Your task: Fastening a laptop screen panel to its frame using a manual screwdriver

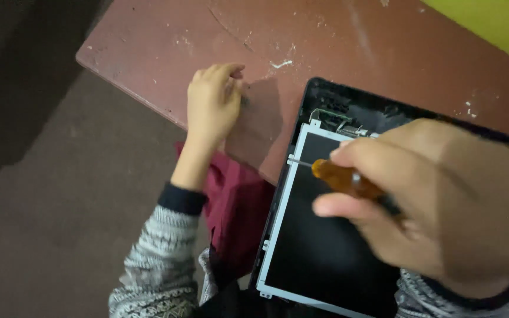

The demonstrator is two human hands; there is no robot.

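Table [337,41]: you see reddish-brown, scuffed with white flecks and scratches.
Screwdriver [346,179]: your tool has a translucent amber-orange handle.
Screen panel [319,253]: you have a black face in a silver-grey metal frame.
Laptop lid [325,94]: black around your panel.
Sleeve [154,259]: your knit is grey and white, patterned, with a dark navy cuff.
Cloth [231,200]: maroon below you.
Wall [490,23]: yellow-green.
Floor [60,176]: dull brown.

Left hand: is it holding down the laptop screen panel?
No, the left hand rests on the bare reddish-brown table, apart from the screen panel, while the right hand holds the orange-handled screwdriver.
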